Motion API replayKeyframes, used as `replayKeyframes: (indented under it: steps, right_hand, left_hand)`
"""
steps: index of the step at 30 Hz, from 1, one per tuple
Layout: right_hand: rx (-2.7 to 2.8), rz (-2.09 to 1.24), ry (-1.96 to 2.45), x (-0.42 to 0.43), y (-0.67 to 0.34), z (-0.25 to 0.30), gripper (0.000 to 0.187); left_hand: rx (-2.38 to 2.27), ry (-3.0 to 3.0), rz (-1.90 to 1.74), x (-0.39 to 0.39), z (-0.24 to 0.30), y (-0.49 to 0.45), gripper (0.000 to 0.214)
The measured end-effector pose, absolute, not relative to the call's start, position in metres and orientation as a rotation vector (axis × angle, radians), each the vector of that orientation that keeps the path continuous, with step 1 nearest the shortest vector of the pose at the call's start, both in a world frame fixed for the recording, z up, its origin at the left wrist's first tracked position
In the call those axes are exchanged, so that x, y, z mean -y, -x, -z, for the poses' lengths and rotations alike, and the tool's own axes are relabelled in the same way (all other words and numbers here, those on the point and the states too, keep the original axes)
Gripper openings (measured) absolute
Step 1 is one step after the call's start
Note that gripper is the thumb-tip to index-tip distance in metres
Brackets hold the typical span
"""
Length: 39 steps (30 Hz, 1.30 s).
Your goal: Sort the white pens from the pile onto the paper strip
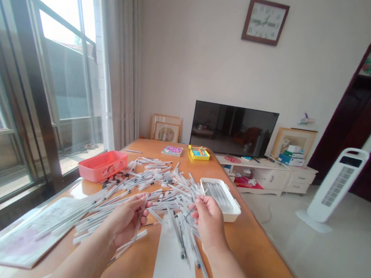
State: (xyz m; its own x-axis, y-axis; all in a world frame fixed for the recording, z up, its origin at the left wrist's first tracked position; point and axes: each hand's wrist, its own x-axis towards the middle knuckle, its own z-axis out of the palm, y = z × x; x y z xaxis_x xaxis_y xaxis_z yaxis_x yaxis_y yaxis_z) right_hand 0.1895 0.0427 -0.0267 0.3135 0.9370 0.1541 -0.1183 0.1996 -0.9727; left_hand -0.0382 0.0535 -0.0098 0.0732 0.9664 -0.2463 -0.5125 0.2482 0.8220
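A big heap of white pens [162, 187] covers the middle of the orange wooden table [257, 262]. My left hand [126, 219] is curled round a white pen barrel that stands nearly upright between its fingers. My right hand [209, 220] pinches a thin dark refill, its tip pointing down and left toward the left hand. Both hands hover just above a white sheet of paper [172, 275] with several pens lying across it.
A pink tray [102, 165] sits at the table's left, a white tray [221, 198] holding thin refills at the right. A yellow box [199, 153] and a small book [172, 150] lie at the far end. A printed sheet [28, 236] lies near left. A tower fan [336, 189] stands on the floor.
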Motion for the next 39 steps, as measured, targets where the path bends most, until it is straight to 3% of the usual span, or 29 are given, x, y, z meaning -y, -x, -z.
replayKeyframes:
  steps: [12,24,39]
  right_hand:
    - [0.75,-1.223,0.929,-0.035,-0.192,0.016,0.027]
    - [0.805,-1.176,0.921,-0.03,-0.191,0.011,0.031]
    - [0.976,-1.217,0.939,-0.023,-0.185,0.01,0.033]
  left_hand:
    - [-0.768,-0.68,-0.962,-0.042,0.01,0.028,0.03]
    - [-0.75,-0.967,-0.715,-0.027,0.005,0.021,0.024]
    - [-0.749,-1.049,-0.689,-0.026,0.008,0.018,0.022]
